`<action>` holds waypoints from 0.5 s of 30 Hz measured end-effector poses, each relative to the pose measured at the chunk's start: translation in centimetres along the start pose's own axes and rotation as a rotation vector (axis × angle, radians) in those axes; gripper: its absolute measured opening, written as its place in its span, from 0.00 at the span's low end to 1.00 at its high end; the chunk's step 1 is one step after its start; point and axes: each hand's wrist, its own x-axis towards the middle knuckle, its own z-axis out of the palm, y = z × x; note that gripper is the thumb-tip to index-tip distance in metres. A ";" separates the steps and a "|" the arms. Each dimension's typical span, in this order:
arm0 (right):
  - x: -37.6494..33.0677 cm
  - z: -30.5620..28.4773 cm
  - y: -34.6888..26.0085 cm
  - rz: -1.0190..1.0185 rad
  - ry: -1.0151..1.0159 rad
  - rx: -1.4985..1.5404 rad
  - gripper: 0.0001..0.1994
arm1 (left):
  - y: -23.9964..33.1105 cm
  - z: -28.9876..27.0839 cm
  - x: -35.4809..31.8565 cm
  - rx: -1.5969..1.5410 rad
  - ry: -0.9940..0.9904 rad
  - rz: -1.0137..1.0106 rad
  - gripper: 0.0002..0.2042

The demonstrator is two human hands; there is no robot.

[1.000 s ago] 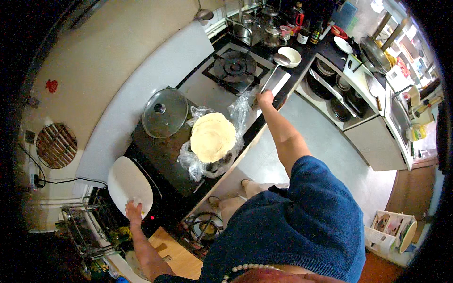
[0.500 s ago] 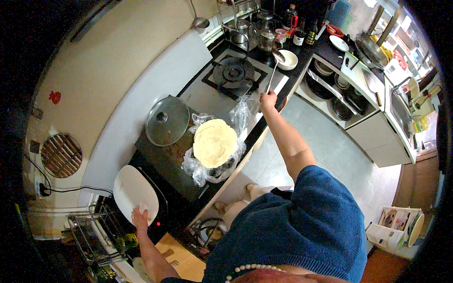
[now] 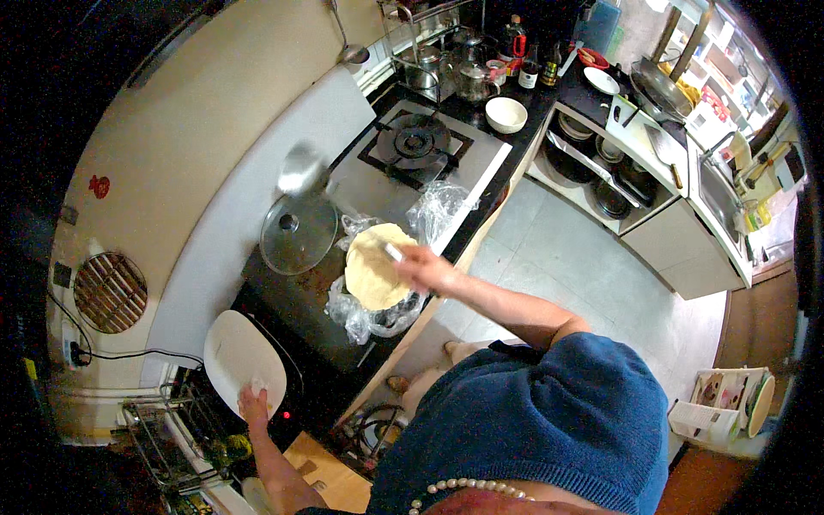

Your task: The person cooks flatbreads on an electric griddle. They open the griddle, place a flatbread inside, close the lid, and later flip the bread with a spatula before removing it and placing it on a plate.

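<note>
The left grip (image 3: 253,404) stretches out leftward; the right grip (image 3: 422,269) curls, blurred.

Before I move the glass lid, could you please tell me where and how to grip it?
Probably pinch the glass lid by its dark knob, coming from above: the knob faces up, uncovered, and stands out from the round glass.

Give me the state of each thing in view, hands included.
Right hand: closed around a blurred utensil
Left hand: on the white plate
Dough: round, flat, partly hidden
Plastic: crumpled
Glass lid: knob up
Burner: no flame visible
White bowl: upright
Ladle: hanging
Red light: lit
Knife: lying flat
</note>
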 end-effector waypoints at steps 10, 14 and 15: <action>-1.8 8.6 -5.2 -0.088 -0.717 0.316 0.28 | 3.1 -2.5 -0.5 -0.022 -0.069 -0.065 0.26; -3.0 9.1 -2.3 -0.026 -0.603 0.151 0.27 | 2.0 -1.9 -0.3 -0.043 -0.037 -0.039 0.25; -3.3 8.9 -1.4 0.049 -0.613 0.170 0.27 | 2.0 -1.5 -0.4 -0.057 -0.033 -0.033 0.25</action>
